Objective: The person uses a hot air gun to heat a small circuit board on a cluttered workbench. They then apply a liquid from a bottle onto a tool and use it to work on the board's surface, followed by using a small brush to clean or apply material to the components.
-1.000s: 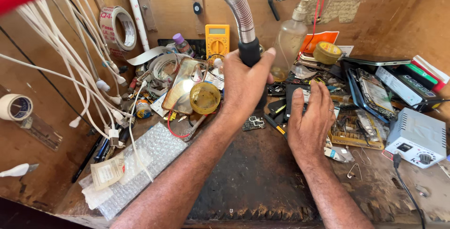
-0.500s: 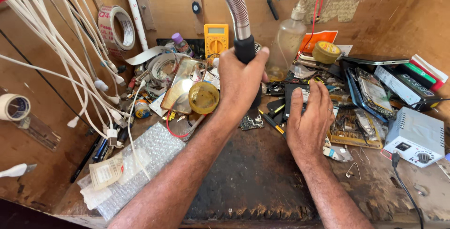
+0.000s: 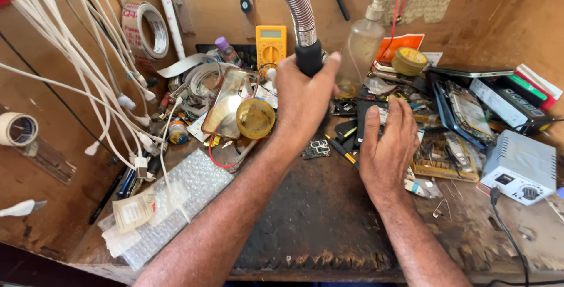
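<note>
— Gripping the black handle [image 3: 309, 58] of the flexible metal hose [image 3: 296, 11], the left hand [image 3: 305, 102] has its fingers curled tight around it, thumb up the side. That handle hangs just above the clutter at the back of the bench [image 3: 317, 216].

— And the right hand [image 3: 388, 146]?

— Flat, fingers slightly spread, pressing on a dark phone-like slab [image 3: 367, 119] just right of the handle. Whether the fingertips pinch anything, I cannot tell.

— So what could go wrong?

— I'd judge the crowding is the risk. The yellow pot [image 3: 255, 118] sits near the left wrist, and the clear bottle [image 3: 359, 52] stands just behind the handle; a swing of the hose could knock either over.

— Anything else?

— The small circuit board [image 3: 316, 148] lies close under the left hand and could get swept aside. The white cables [image 3: 88, 81] hang well to the left, so they seem safe. If the right palm slips, the slab may skid into the loose parts beside it.
</note>
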